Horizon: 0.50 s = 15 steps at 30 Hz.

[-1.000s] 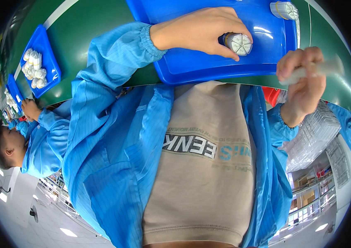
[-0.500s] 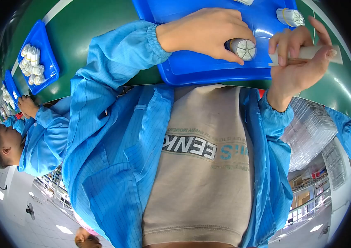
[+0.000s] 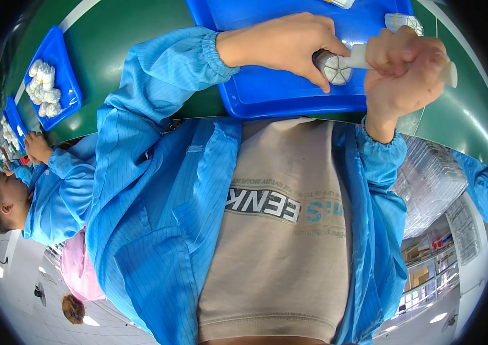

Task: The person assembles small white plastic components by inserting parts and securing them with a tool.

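Observation:
My left hand point(image 3: 290, 49) reaches over the blue tray point(image 3: 301, 106), thumb and fingers closed around a round bundle point(image 3: 335, 70). The bundle's near end shows several pale wedge-shaped pieces packed in a circle. To its right, my right hand point(image 3: 402, 72) is wrapped round a whitish strip point(image 3: 361, 56), possibly a flat roll or tube. One end of the strip reaches the bundle's upper right edge; I cannot tell if it touches. Its other end sticks out past my right palm.
Another banded bundle point(image 3: 404, 23) lies at the tray's far right, and a pale piece point(image 3: 342, 3) at its far edge. Farther left, a smaller blue tray point(image 3: 71, 95) holds several white bundles point(image 3: 44, 86) on the green table point(image 3: 140, 26). A co-worker point(image 3: 54, 190) sits at the left.
My right hand has closed from a looser, spread hold and turned, bringing the strip's end leftward to the bundle. My left hand has barely moved. Behind, a person in pink has come more into view.

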Tool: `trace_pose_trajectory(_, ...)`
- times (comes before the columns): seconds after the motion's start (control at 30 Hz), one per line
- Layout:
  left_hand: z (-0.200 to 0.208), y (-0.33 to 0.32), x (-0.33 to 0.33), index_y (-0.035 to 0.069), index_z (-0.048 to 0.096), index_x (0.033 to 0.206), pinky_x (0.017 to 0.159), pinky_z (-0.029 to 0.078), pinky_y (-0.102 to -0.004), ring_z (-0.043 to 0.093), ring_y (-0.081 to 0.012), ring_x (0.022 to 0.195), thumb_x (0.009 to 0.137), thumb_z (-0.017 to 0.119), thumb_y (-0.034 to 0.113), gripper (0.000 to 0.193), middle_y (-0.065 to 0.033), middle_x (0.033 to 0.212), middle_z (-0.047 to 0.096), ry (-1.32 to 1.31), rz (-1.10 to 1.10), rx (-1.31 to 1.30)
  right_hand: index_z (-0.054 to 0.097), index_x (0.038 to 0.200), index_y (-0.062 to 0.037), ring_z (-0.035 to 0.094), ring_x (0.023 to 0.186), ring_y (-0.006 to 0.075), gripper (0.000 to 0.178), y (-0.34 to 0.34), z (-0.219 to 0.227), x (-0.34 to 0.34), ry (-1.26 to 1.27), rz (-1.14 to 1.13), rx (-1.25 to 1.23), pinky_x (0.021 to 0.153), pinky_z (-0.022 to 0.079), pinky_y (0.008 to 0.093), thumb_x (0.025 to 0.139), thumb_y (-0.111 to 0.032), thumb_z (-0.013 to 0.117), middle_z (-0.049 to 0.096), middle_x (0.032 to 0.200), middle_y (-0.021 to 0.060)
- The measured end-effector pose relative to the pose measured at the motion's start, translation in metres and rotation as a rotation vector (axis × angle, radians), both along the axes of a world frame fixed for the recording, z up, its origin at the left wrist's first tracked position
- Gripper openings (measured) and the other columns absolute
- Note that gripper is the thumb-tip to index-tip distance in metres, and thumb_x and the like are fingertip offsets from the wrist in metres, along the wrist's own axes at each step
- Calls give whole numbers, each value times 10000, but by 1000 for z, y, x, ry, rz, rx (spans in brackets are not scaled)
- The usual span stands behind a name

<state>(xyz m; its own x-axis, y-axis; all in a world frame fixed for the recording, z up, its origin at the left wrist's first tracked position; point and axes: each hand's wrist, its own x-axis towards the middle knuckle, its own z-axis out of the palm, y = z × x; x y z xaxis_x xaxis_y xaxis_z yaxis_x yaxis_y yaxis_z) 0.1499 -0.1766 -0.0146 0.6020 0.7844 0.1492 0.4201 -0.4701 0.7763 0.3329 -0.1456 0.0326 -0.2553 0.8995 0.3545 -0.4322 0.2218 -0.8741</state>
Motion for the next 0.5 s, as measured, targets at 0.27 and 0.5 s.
trace_pose_trajectory(0.27,-1,-4,-2,39,714,1154,742,498,-399,617,-314,872,710,870,333,555,-150,894,632,-64,-28,-21,416,753,-65,233,443,95,397,-15,0,-13,-105,-37,166,417,184,294,1007,-335,556,341,550,18)
trace_pose_trajectory(0.5,-1,-4,-2,31,715,1135,748,496,-404,611,-320,876,715,866,314,529,-154,881,628,-52,-17,-17,497,785,-15,384,508,111,191,-14,-7,-9,105,157,229,448,295,279,955,-69,565,467,594,57)
